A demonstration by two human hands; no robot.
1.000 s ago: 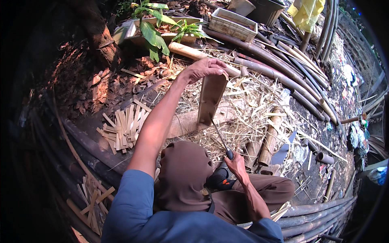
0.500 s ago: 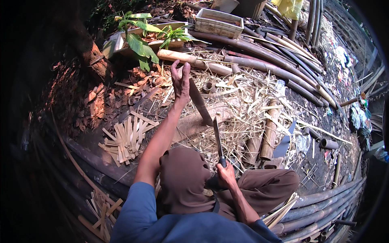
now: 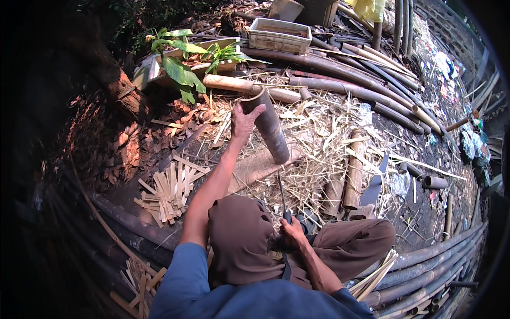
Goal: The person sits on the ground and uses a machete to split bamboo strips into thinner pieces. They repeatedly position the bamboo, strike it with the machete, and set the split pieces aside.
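My left hand (image 3: 244,122) grips the upper rim of a brown bamboo tube (image 3: 272,135), thumb on one side and fingers on the other. The tube leans, its hollow upper end showing, its lower end on or just above a thick bamboo log (image 3: 247,174) lying on the ground. My right hand (image 3: 294,232) is closed round the black handle of a long knife (image 3: 282,192). The blade points forward, its tip close to the tube's lower end; whether they touch I cannot tell.
Bamboo shavings (image 3: 319,154) cover the ground ahead. A fan of split strips (image 3: 169,192) lies left. Bamboo poles (image 3: 350,91) are stacked beyond, near a plastic crate (image 3: 279,38) and a potted plant (image 3: 180,72). A saw-like blade (image 3: 373,186) and short bamboo pieces (image 3: 353,175) lie right.
The bamboo has turned in my left hand, showing its broad round side and open end, and the hand has shifted lower. The knife has drawn back slightly and its blade now appears narrower.
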